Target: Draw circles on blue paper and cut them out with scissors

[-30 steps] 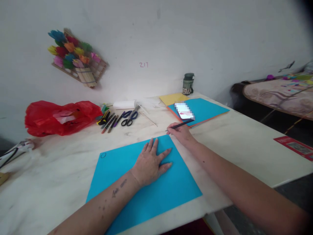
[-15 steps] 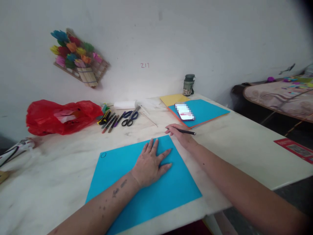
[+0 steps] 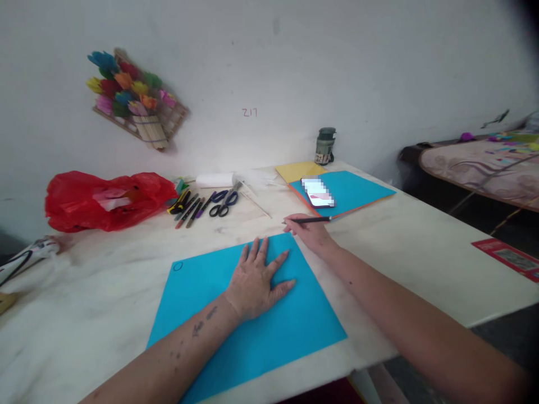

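One oval [image 3: 178, 262] is on the blue sheet [image 3: 314, 308] so far, the rest in view blank, left hand [image 3: 251, 283] splayed flat, gripping nothing, right hand [image 3: 312, 233] pinching a black pen [image 3: 314, 220].

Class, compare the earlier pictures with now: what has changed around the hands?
The left bare hand has shifted slightly left across the rectangular blue paper sheet. In the right bare hand, the slim black pen dipped at its back end, then rose partway. Nothing was taken hold of or let go. The sheet and its small black oval stayed put.
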`<state>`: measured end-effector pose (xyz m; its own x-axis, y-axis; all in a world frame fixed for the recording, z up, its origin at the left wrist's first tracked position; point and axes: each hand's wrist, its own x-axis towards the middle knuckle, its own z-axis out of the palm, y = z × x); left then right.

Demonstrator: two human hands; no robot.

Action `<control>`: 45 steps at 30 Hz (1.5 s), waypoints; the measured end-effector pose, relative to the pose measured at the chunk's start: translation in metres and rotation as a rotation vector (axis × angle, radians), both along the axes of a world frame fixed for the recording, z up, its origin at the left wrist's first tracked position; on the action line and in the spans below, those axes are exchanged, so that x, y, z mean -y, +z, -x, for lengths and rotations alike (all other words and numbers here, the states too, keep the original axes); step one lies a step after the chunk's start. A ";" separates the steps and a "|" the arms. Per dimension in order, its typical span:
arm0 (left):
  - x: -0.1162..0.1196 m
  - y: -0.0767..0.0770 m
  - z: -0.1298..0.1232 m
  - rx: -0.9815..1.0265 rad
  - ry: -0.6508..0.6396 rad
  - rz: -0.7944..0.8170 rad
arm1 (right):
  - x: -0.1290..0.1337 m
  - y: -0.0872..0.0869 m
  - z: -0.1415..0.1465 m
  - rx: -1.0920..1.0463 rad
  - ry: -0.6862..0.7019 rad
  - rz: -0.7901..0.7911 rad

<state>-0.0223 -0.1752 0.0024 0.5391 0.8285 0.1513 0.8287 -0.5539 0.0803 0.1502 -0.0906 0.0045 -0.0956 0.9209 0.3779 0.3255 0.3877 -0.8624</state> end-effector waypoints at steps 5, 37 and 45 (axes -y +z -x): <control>0.001 0.003 -0.001 0.002 0.013 0.010 | 0.001 0.002 -0.001 0.075 -0.008 -0.024; -0.063 0.016 0.014 0.051 0.247 0.011 | 0.004 -0.003 -0.003 -0.077 0.083 0.042; -0.075 0.025 0.015 0.026 0.276 0.138 | 0.000 -0.007 -0.002 -0.044 -0.007 -0.001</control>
